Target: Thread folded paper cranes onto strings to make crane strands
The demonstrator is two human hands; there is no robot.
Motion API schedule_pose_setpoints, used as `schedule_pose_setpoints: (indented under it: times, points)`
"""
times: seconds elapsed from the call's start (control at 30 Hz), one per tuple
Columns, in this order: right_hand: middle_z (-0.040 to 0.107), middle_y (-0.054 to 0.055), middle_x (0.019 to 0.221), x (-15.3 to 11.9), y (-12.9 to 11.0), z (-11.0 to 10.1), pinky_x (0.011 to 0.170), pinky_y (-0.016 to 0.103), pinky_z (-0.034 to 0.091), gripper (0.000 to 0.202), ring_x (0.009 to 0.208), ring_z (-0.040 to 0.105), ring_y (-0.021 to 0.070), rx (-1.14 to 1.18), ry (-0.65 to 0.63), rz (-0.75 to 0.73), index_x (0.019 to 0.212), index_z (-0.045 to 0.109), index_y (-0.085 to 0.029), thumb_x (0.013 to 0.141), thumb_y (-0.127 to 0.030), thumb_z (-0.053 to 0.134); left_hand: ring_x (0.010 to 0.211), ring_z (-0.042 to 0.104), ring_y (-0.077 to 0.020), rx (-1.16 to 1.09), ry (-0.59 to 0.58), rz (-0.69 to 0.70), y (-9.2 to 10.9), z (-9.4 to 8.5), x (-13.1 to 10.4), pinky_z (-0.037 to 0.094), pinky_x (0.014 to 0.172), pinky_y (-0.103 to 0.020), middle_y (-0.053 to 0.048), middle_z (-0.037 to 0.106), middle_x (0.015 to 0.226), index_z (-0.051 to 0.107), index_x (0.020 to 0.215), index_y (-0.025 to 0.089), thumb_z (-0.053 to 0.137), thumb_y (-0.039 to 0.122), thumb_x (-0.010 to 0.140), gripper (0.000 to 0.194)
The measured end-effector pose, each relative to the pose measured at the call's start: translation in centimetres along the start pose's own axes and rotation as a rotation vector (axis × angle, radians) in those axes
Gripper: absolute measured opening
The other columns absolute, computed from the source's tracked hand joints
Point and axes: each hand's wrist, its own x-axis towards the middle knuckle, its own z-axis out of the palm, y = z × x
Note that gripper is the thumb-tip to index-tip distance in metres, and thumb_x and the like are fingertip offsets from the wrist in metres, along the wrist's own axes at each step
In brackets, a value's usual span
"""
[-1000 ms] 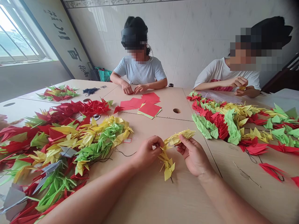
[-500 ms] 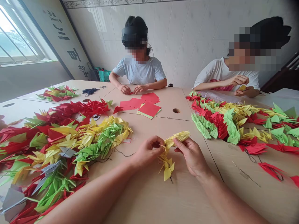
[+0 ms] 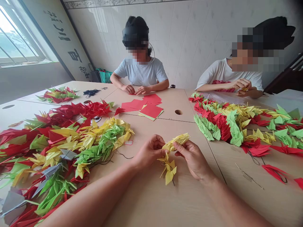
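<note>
Between my hands is a bundle of yellow folded paper pieces (image 3: 177, 141), packed closely together and slanting up to the right. My right hand (image 3: 193, 157) pinches the bundle from the right, thumb on top. My left hand (image 3: 151, 151) has its fingers closed at the bundle's left end. Below them, more yellow folded pieces (image 3: 169, 173) hang down to the table on a dark thread. To the right lies a metal needle-like tool (image 3: 249, 177).
Strings of red, yellow and green folded paper (image 3: 101, 142) cover the left side; others (image 3: 220, 123) lie at the right. Red paper squares (image 3: 151, 110) are across the table (image 3: 151, 208), near a table hole (image 3: 179, 112). Two people sit opposite, their hands busy with paper.
The yellow bundle and my fingers have shifted slightly left. Across the table, the hands of both people have moved a little.
</note>
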Motion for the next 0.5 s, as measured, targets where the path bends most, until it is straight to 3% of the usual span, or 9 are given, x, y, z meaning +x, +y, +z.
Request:
schedule_pose_setpoints:
  times: [0.5]
  points:
    - [0.065,0.003,0.082,-0.37,-0.06,0.46,0.064,0.027,0.05,0.027,0.077,0.059,0.0175,0.045,-0.063,0.02,0.083,0.063,-0.019,0.068,-0.04,0.071,0.052,0.048,-0.0057,0.03,0.03,0.016,0.62,0.1,-0.12,0.037,0.05,-0.018,0.006,0.053,0.061,0.04,0.084,0.019,0.07,0.023,0.067,0.035]
